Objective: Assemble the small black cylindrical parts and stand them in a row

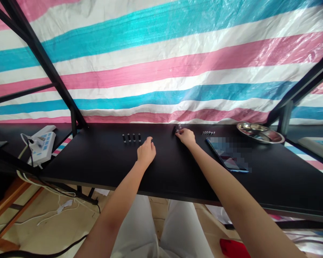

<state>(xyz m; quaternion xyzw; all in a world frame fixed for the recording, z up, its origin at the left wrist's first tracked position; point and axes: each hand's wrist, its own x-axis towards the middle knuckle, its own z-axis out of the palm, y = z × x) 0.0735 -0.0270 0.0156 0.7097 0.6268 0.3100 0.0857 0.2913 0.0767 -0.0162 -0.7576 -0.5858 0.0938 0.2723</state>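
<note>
On the black table (102,161), my left hand (146,152) rests palm down with its fingers curled loosely, holding nothing that I can see. Just to its left stands a row of several small black cylinders (131,138). My right hand (186,137) reaches toward the far edge and pinches a small dark and clear part (177,129). A short row of small silvery pieces (209,133) lies to the right of that hand.
A phone (227,154) lies flat right of my right arm. A steel dish (260,132) sits at the far right. A power strip (42,145) with white cables is at the left. Black frame bars rise on both sides before a striped tarp.
</note>
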